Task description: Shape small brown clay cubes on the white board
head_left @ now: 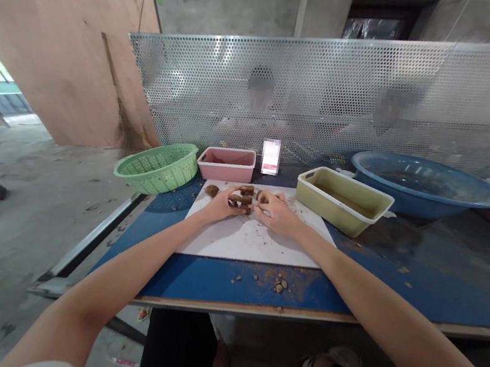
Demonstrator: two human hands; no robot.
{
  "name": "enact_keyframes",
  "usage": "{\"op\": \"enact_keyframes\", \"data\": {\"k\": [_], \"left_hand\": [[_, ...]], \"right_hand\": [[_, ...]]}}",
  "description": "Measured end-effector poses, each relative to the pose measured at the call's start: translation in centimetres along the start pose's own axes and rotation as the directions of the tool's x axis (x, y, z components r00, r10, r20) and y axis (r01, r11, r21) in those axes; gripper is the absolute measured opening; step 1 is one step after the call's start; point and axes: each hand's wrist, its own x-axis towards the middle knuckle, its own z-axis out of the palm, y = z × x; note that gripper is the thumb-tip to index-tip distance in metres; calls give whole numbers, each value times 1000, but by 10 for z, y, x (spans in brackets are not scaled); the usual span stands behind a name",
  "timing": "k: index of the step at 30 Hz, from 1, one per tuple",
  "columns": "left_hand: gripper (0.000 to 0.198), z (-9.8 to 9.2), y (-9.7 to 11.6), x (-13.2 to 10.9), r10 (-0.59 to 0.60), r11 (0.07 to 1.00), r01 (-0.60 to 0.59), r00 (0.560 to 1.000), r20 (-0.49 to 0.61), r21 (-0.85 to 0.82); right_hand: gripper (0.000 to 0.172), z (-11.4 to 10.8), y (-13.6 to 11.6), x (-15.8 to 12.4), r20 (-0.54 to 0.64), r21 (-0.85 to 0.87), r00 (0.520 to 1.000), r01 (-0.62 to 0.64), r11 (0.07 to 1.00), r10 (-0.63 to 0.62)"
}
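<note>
On a white board (240, 236) sit several brown pieces that look like clay (247, 190), set close together. My left hand (221, 206) curls round the left side of these pieces, with thumb and fingers closed on them. From the right, my right hand (276, 213) bends its fingers against the group and pinches a small brown piece at its right end, partly hidden by the fingers. A rounded brown lump (212, 190) lies apart on the board, behind my left hand. Dark crumbs are scattered over the white surface.
Behind the board stand a green basket (156, 174), a pink tub (225, 172), a yellow-green tub (340, 208) and a wide blue basin (426, 200). Small brown chunks (280, 284) lie near the blue table's front edge. A perforated metal screen (316, 101) rises behind.
</note>
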Motion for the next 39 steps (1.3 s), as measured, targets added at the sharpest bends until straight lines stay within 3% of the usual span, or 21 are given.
{"op": "enact_keyframes", "data": {"k": [10,15,18,25,39], "left_hand": [[87,0,0,1,30,998,-30,1000,4,48],[86,0,-1,1,34,998,-34,999,-5,53],[86,1,1,0,17,998,-17,1000,-13,54],[86,2,1,-2,-9,1000,9,1000,-1,16],[80,5,4,-1,21,991,-15,999,-46,135]], "right_hand": [[53,-6,-14,2,157,84,986,-60,995,46],[52,-6,-18,3,173,77,983,-71,995,56],[50,-4,-15,4,147,46,988,-50,998,43],[45,-1,-1,1,-70,-42,997,-46,998,43],[45,-2,2,1,-65,-31,993,-96,995,94]]}}
